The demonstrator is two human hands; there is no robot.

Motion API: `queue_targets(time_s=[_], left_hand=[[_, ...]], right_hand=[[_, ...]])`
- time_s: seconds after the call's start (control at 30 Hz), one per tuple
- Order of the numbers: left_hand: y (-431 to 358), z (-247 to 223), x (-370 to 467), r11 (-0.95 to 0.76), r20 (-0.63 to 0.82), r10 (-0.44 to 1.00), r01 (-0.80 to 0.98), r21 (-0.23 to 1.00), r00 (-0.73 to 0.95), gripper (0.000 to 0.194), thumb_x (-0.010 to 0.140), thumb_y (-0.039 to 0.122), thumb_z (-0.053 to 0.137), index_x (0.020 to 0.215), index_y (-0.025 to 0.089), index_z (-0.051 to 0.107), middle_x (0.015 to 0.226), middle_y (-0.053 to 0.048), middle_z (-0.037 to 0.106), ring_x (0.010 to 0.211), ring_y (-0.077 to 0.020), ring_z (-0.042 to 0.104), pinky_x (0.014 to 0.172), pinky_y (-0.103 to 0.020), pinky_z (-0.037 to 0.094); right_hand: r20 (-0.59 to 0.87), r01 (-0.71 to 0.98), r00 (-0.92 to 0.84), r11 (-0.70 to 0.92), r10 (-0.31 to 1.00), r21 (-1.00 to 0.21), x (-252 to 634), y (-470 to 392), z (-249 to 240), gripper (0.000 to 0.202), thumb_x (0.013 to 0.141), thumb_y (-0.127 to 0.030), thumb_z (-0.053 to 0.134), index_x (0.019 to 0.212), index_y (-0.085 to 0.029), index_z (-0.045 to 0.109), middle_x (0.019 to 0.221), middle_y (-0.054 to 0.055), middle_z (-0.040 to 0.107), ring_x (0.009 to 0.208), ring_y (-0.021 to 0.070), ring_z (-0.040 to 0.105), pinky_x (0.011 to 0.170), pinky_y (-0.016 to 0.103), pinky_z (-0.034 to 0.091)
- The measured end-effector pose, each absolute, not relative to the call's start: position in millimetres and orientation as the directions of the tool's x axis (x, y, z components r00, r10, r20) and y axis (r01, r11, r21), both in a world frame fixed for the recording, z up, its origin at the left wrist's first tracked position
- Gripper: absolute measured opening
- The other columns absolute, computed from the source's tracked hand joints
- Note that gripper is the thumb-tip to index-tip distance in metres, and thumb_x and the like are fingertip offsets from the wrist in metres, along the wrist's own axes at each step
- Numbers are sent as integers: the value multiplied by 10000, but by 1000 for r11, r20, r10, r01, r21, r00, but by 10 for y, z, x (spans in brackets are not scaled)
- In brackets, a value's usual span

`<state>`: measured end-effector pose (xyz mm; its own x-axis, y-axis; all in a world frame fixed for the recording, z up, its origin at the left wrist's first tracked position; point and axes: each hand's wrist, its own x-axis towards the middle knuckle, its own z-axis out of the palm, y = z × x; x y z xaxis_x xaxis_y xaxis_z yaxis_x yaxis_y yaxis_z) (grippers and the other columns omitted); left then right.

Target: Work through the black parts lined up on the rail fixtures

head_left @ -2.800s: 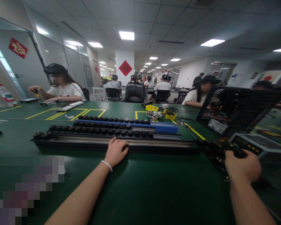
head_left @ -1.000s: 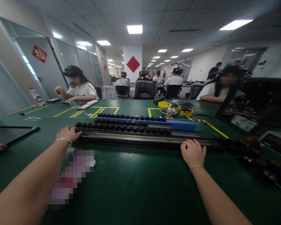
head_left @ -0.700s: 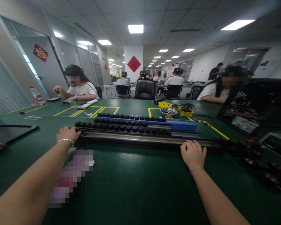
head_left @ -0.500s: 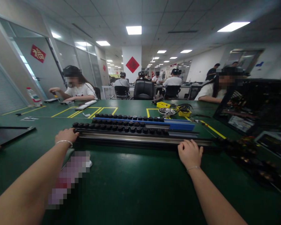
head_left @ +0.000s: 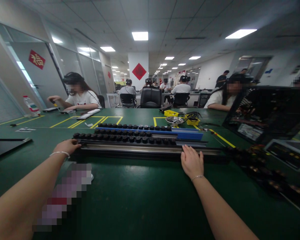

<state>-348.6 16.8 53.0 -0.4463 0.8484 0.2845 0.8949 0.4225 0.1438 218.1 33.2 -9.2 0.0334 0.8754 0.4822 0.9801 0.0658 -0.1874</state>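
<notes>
Well short of the tabletop's (head_left: 140,200) far edge, the near black rail (head_left: 137,154) meets the left hand (head_left: 66,147) and right hand (head_left: 193,163), whether clasped I cannot tell, and uneven pushing could skew it into the knobbed rail (head_left: 125,139) just behind.

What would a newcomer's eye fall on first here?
Probably the long black rail across the green table, the left hand at its left end and the right hand on it right of centre. Behind it are rows of round black parts and a blue rail. At the right is an open black case.
</notes>
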Motion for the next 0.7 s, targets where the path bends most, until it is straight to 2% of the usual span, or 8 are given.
queue_targets(time_s=[0.1,0.23,0.4,0.7], left_hand=[[163,543,-3452,469,157,864,878,98,-479,502,713,474,584,1046,103,643,996,-82,694,882,-250,615,720,-296,452],[157,553,-3405,466,71,880,883,60,-469,539,768,485,520,1174,135,574,1177,-71,627,1022,-240,583,809,-284,436],[173,541,-3377,503,38,863,864,31,-504,538,780,469,514,1214,153,551,1240,-100,586,1079,-246,567,838,-277,436],[219,513,-3385,477,-10,878,873,101,-479,563,781,460,521,1246,143,518,1236,-100,589,1082,-223,572,831,-249,434]], right_hand=[[471,980,60,36,880,-193,2143,335,-56,475,873,-302,259,1262,-200,512,1331,57,495,1125,232,474,1040,519,179],[486,982,85,9,870,-188,2118,347,-35,471,850,-278,287,1244,-196,532,1305,62,517,1082,241,479,1012,513,201],[507,983,88,7,858,-181,2117,361,-54,465,839,-262,309,1235,-197,542,1287,61,532,1071,232,472,1007,494,202],[488,983,95,-6,868,-181,2118,354,-58,483,852,-276,275,1252,-182,528,1341,37,488,1221,224,375,1029,482,195]])
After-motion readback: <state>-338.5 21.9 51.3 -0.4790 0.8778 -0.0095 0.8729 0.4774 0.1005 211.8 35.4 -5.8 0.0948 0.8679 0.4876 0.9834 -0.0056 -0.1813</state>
